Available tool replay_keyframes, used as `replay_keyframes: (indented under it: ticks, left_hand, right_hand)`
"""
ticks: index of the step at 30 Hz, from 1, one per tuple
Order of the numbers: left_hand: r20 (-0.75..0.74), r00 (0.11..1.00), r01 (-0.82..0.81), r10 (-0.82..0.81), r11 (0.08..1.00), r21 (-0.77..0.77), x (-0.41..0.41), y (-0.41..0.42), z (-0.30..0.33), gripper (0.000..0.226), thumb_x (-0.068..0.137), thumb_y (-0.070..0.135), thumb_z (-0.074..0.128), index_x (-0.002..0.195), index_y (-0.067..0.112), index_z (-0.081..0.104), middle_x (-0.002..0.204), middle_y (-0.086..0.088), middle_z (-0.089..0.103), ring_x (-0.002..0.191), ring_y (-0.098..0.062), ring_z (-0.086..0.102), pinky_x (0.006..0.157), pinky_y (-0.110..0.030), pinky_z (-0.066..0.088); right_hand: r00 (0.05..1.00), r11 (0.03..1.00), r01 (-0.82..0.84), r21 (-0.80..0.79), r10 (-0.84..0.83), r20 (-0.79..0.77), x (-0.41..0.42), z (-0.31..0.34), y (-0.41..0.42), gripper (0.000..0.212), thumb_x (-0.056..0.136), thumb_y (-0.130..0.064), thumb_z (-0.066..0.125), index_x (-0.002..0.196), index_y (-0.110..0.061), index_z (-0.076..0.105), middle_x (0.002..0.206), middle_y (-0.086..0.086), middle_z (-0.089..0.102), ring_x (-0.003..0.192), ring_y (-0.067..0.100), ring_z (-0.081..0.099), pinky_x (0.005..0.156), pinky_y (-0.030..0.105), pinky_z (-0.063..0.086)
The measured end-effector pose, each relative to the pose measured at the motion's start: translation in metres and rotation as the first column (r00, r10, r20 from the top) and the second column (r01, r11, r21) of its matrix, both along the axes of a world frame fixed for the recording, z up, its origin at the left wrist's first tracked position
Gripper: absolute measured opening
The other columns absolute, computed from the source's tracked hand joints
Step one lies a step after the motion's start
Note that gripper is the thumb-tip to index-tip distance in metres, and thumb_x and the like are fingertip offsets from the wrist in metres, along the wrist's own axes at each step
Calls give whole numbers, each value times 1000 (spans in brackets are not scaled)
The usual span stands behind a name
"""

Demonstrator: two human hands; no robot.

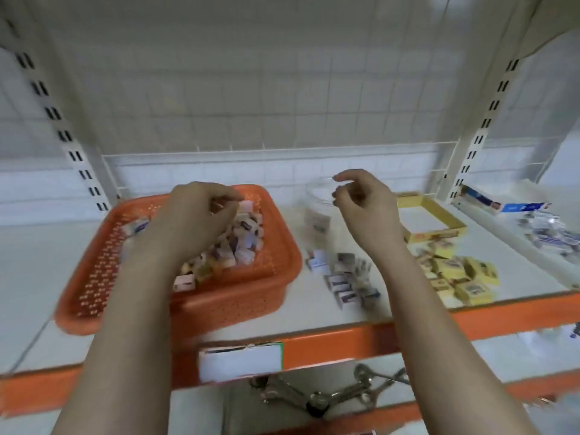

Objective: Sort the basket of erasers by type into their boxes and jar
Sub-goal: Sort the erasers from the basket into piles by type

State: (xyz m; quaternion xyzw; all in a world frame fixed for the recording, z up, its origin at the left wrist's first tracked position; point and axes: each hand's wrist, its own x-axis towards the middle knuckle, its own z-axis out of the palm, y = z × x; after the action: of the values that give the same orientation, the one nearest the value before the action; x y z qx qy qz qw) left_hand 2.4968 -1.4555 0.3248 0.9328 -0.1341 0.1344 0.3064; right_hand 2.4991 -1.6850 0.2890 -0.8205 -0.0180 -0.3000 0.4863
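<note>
An orange perforated basket on the white shelf holds a heap of small wrapped erasers. My left hand reaches down into the heap with curled fingers; what it holds is hidden. My right hand hovers over a clear jar with loosely curled fingers and nothing in them. One eraser shows inside the jar. In front of the jar lie a group of white-and-blue erasers and, further right, a pile of yellow erasers. An open yellow box stands behind them.
The shelf's orange front edge carries a white label. Metal spanners hang below it. At the far right, a blue-and-white box and more small packs lie on the neighbouring shelf. A wire grid backs the shelf.
</note>
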Motion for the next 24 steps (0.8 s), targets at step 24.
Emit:
replay_keyframes:
  ticks: [24]
  left_hand:
    - [-91, 992, -50, 83, 946, 322, 8, 106, -8, 26, 89, 14, 58, 111, 24, 68, 108, 1, 66, 87, -8, 54, 80, -25, 45]
  right_hand:
    - [908, 301, -326, -896, -165, -386, 71, 16, 141, 15, 86, 4, 51, 91, -10, 54, 87, 5, 50, 84, 25, 51, 68, 31, 41]
